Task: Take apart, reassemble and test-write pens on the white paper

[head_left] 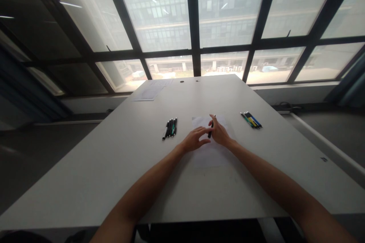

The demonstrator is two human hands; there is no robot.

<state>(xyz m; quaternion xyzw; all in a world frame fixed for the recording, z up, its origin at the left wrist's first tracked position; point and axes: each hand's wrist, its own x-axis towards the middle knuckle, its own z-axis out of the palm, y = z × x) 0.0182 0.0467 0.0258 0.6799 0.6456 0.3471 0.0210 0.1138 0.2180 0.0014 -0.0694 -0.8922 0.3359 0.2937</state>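
Over a sheet of white paper (209, 159) my two hands meet at a black pen (210, 133). My right hand (219, 132) is closed on the pen, which stands tilted with its upper tip showing by the index finger. My left hand (196, 138) is open, thumb and fingers apart. Its fingertips reach the pen beside the right hand; whether they press on it I cannot tell. To the left, several mostly black pens (170, 127) lie side by side. Another row of several pens (251, 120), with green, yellow and blue among them, lies on the right.
The long white table (114, 182) runs away towards large windows (159, 11). Papers (148, 92) lie at its far left corner. A small dark tag (324, 159) is near the right edge, and a round dark spot (181, 81) is at the far end.
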